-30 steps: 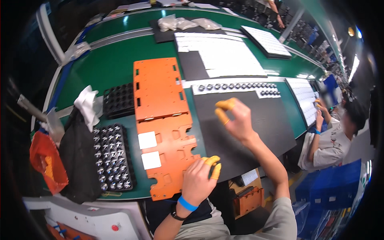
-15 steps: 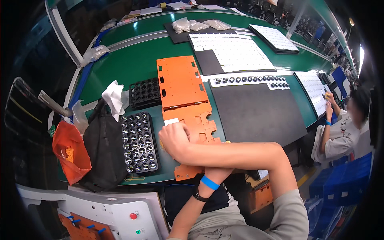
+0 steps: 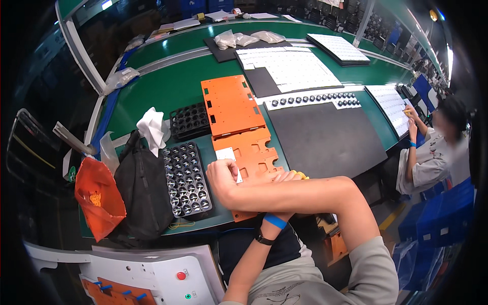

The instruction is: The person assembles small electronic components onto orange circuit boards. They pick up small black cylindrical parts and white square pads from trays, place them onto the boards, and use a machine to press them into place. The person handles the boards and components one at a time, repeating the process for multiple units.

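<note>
One second earlier, the right hand [image 3: 220, 179] was above the dark board [image 3: 330, 142], and the left hand [image 3: 286, 177] was at the near right edge of the orange fixture [image 3: 231, 107]. The right forearm [image 3: 300, 195] now crosses over the left, which puts the right hand on the left side of the fixture's lower section, at the white plate [image 3: 223, 153]. Handling is therefore judged to be concentrated at the fixture, not at the board.

White plate: lies on the lower section, partly covered by the right hand. Whether the white edge [image 3: 239, 176] right of the knuckles belongs to a second plate cannot be determined.

Right hand: fingers curled inward, fingertips hidden; a grip cannot be confirmed.

Left hand: fingers close together, yellow finger covers [image 3: 301, 175] visible, remainder beneath the right forearm; cannot tell whether it holds anything.

Containers:
- Filled black tray [image 3: 206, 179], left of the fixture: rows of glossy round parts.
- Second black tray [image 3: 190, 136], behind it: round cells.
- Orange bag [image 3: 104, 218], mouth open: small yellow pieces [image 3: 95, 199] inside.
</note>
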Action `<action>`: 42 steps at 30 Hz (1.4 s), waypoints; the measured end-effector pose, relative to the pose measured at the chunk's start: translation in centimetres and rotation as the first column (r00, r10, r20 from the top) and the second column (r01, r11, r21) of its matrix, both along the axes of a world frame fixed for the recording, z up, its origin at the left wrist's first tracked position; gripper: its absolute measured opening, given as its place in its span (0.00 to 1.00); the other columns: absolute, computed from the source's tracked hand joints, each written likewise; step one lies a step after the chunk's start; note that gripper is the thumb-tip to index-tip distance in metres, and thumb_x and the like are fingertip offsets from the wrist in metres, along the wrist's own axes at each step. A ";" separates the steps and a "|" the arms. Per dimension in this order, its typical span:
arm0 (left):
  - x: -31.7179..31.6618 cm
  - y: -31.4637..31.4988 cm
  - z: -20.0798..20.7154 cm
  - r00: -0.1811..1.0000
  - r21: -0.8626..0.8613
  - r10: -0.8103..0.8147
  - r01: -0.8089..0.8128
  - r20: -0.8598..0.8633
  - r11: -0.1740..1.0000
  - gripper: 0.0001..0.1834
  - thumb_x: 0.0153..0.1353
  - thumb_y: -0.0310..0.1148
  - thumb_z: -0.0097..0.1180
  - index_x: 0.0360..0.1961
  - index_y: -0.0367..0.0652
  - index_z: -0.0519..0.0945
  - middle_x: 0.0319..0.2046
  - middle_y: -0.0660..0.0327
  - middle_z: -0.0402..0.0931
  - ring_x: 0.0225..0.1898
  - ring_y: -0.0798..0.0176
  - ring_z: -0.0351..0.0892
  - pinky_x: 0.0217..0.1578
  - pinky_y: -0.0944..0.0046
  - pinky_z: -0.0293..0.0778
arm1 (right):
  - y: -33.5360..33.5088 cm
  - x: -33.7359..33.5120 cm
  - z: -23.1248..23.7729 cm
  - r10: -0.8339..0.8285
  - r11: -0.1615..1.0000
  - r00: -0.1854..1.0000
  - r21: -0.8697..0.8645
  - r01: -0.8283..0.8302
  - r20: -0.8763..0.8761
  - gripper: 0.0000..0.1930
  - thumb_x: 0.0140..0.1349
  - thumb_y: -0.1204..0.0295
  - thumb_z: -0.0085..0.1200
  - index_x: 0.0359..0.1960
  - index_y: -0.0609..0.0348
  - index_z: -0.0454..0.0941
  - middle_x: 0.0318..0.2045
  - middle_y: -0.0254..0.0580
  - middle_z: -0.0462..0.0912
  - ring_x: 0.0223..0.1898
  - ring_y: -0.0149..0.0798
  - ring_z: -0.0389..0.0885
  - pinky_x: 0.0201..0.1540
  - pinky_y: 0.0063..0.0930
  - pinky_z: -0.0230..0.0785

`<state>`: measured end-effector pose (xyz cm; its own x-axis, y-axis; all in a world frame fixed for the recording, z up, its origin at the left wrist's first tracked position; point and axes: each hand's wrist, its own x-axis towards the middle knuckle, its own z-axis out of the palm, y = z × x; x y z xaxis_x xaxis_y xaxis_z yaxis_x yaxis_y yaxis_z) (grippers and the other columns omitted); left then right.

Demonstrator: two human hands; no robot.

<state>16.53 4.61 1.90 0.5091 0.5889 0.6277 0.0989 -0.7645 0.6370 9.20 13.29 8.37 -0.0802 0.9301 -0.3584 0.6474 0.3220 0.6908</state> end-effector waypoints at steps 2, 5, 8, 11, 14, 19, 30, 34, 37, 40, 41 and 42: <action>-1.1 0.3 -0.2 0.996 0.012 0.059 -0.059 -0.060 0.998 0.11 0.59 0.39 0.54 0.31 0.43 0.71 0.30 0.58 0.70 0.35 0.54 0.72 0.39 0.57 0.68 | 0.2 -1.3 -0.4 0.057 0.998 0.998 0.015 -0.057 -0.034 0.06 0.44 0.68 0.64 0.18 0.51 0.80 0.12 0.29 0.71 0.13 0.31 0.72 0.12 0.31 0.62; -1.5 0.4 -0.3 0.993 0.017 0.083 -0.082 -0.081 0.997 0.09 0.60 0.38 0.53 0.31 0.43 0.72 0.31 0.58 0.71 0.36 0.55 0.73 0.40 0.58 0.69 | 0.3 -2.0 -0.7 0.066 0.997 0.997 0.031 -0.065 -0.047 0.05 0.43 0.68 0.64 0.17 0.51 0.80 0.12 0.28 0.70 0.13 0.30 0.71 0.11 0.30 0.61; -1.1 0.3 -0.3 0.994 0.040 0.088 -0.085 -0.065 0.996 0.09 0.59 0.38 0.53 0.31 0.44 0.71 0.30 0.59 0.70 0.35 0.55 0.73 0.41 0.58 0.69 | 0.6 -1.6 -1.2 0.065 0.996 0.994 0.059 -0.060 -0.083 0.05 0.43 0.69 0.64 0.17 0.50 0.79 0.12 0.27 0.68 0.13 0.29 0.70 0.11 0.30 0.60; -1.1 0.2 -0.4 0.993 0.062 0.102 -0.099 -0.050 0.993 0.09 0.59 0.38 0.54 0.32 0.44 0.73 0.31 0.59 0.71 0.36 0.55 0.73 0.42 0.57 0.70 | 0.6 -1.2 -1.3 0.069 0.995 0.989 0.073 -0.060 -0.132 0.05 0.42 0.69 0.65 0.17 0.49 0.79 0.11 0.26 0.67 0.13 0.28 0.69 0.11 0.30 0.60; -0.9 0.0 -1.5 0.986 0.113 0.164 -0.162 -0.009 0.980 0.11 0.60 0.39 0.56 0.39 0.44 0.76 0.37 0.58 0.75 0.42 0.54 0.75 0.47 0.55 0.71 | 0.8 -1.3 -0.7 0.052 0.998 0.989 0.027 -0.048 -0.140 0.05 0.43 0.69 0.65 0.17 0.49 0.80 0.12 0.26 0.68 0.13 0.29 0.69 0.11 0.30 0.61; -0.5 -1.0 -5.7 0.965 0.141 0.253 -0.243 -0.062 0.960 0.20 0.64 0.42 0.57 0.55 0.45 0.77 0.51 0.56 0.78 0.55 0.52 0.76 0.57 0.51 0.70 | 1.5 -1.0 -0.4 0.070 0.995 0.982 -0.056 -0.081 -0.178 0.03 0.45 0.70 0.65 0.21 0.52 0.84 0.15 0.26 0.74 0.15 0.32 0.74 0.10 0.31 0.63; -0.8 -0.8 -6.4 0.987 -0.059 0.108 -0.116 -0.121 0.991 0.23 0.66 0.43 0.57 0.59 0.46 0.75 0.55 0.56 0.77 0.59 0.50 0.74 0.59 0.50 0.69 | 1.4 -0.2 0.0 0.094 0.995 0.963 0.008 -0.095 -0.254 0.01 0.48 0.75 0.63 0.23 0.53 0.85 0.17 0.29 0.78 0.17 0.35 0.79 0.09 0.34 0.64; -0.4 -1.0 -6.6 0.990 -0.044 0.111 -0.116 -0.092 0.992 0.22 0.66 0.43 0.57 0.58 0.47 0.76 0.54 0.56 0.78 0.58 0.49 0.74 0.59 0.50 0.69 | 1.7 -0.4 -0.8 0.055 0.998 0.966 0.007 -0.055 -0.251 0.01 0.48 0.75 0.63 0.23 0.54 0.85 0.18 0.30 0.78 0.17 0.36 0.79 0.09 0.34 0.64; -0.4 -0.9 -6.2 0.995 -0.086 0.090 -0.093 -0.036 0.992 0.20 0.65 0.42 0.57 0.55 0.46 0.77 0.52 0.56 0.78 0.56 0.50 0.75 0.58 0.51 0.69 | 1.3 -0.6 -1.8 0.075 0.995 0.963 0.082 -0.055 -0.261 0.01 0.48 0.74 0.64 0.23 0.54 0.85 0.18 0.31 0.78 0.17 0.36 0.79 0.10 0.35 0.65; -0.6 -0.7 -5.4 0.995 -0.050 0.099 -0.100 -0.023 0.994 0.19 0.65 0.41 0.57 0.53 0.45 0.77 0.50 0.56 0.78 0.54 0.51 0.75 0.57 0.51 0.70 | 1.2 -1.1 -2.1 0.023 0.999 0.967 0.048 -0.011 -0.254 0.02 0.47 0.74 0.64 0.24 0.55 0.85 0.18 0.31 0.78 0.17 0.36 0.79 0.11 0.36 0.66; -0.7 -0.7 -5.0 0.994 -0.026 0.108 -0.108 -0.021 0.994 0.18 0.64 0.41 0.57 0.52 0.45 0.77 0.49 0.56 0.78 0.53 0.51 0.75 0.57 0.51 0.70 | 1.2 -1.1 -1.8 0.021 0.999 0.970 0.040 -0.011 -0.242 0.01 0.47 0.74 0.64 0.23 0.55 0.85 0.18 0.31 0.78 0.17 0.36 0.79 0.11 0.35 0.66; -0.6 -0.5 -4.7 0.993 0.002 0.118 -0.118 -0.013 0.993 0.18 0.64 0.41 0.57 0.51 0.45 0.78 0.49 0.57 0.78 0.52 0.51 0.76 0.56 0.51 0.70 | 1.2 -1.1 -1.6 0.018 0.999 0.973 0.033 -0.011 -0.230 0.01 0.47 0.74 0.64 0.23 0.55 0.85 0.18 0.32 0.78 0.17 0.35 0.78 0.11 0.35 0.66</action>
